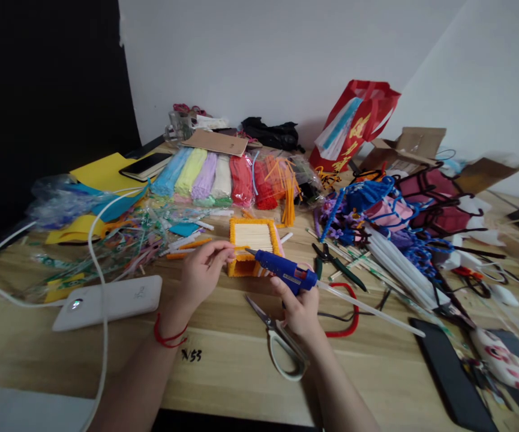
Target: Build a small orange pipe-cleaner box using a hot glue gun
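My right hand point(302, 306) is wrapped round the handle of a blue hot glue gun point(284, 269), with a long clear glue stick point(371, 309) sticking out of its back. The gun's nozzle points left, close to the fingertips of my left hand point(205, 273). Those fingers are pinched on a thin orange pipe cleaner point(241, 248), mostly hidden by the fingers. Just behind the nozzle stands a small box point(252, 235) with a pale slatted top and fuzzy orange edges. Whether the pipe cleaner touches the box, I cannot tell.
Scissors point(281, 345) lie by my right wrist, green-handled pliers point(338, 267) farther right. A white power bank point(110, 302) with a cable is at left. Bundles of coloured pipe cleaners point(203, 177) line the back. A red bag point(353, 129), finished crafts point(389, 204) and a black phone point(452, 375) are right.
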`<state>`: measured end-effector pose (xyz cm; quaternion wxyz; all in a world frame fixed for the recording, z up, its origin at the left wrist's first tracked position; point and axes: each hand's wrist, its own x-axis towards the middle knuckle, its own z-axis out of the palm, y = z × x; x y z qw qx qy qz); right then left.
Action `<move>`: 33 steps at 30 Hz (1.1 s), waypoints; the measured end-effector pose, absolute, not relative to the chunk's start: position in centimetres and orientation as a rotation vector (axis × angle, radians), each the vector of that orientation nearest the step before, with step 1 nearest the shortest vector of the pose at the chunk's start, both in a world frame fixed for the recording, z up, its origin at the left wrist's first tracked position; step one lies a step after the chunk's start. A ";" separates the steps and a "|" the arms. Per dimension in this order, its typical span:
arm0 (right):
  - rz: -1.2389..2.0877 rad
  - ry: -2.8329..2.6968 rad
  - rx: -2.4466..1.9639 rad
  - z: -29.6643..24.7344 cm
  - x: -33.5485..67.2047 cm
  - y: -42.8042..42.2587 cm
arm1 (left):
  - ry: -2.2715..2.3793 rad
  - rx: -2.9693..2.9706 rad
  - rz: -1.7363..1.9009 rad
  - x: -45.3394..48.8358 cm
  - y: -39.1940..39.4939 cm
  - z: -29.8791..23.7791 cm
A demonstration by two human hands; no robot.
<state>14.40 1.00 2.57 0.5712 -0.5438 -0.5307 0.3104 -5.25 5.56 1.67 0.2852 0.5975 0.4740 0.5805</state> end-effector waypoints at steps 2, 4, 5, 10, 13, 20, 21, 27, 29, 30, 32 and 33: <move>0.717 -1.239 -1.257 2.6 14.4 1.0 | 1.258 1.616 1.563 -5.3 5.6 1.6; 0.696 -1.241 -1.236 2.6 14.3 1.0 | 1.250 1.622 1.569 -5.3 5.7 1.5; 0.689 -1.244 -1.229 2.6 14.3 1.0 | 1.249 1.624 1.573 -5.3 5.7 1.5; 0.690 -1.243 -1.226 2.8 14.2 1.0 | 1.253 1.640 1.568 -5.2 5.6 1.6; 0.688 -1.236 -1.227 2.8 14.3 1.0 | 1.248 1.646 1.578 -5.2 5.6 1.6; 0.723 -1.234 -1.220 2.7 14.5 1.0 | 1.260 1.701 1.586 -5.4 5.8 1.3; 0.724 -1.234 -1.218 2.7 14.5 1.0 | 1.266 1.712 1.589 -5.4 5.8 1.2; 0.698 -1.233 -1.198 2.8 14.5 1.0 | 1.284 1.736 1.611 -5.5 5.7 1.2; 0.721 -1.242 -1.191 2.8 14.6 0.9 | 1.299 1.747 1.606 -5.5 5.7 1.4; 0.738 -1.248 -1.188 2.8 14.6 0.9 | 1.303 1.751 1.607 -5.5 5.6 1.5; 0.755 -1.254 -1.187 2.8 14.7 0.9 | 1.302 1.757 1.605 -5.5 5.6 1.5; 0.756 -1.256 -1.189 2.7 14.7 0.9 | 1.301 1.760 1.604 -5.5 5.6 1.5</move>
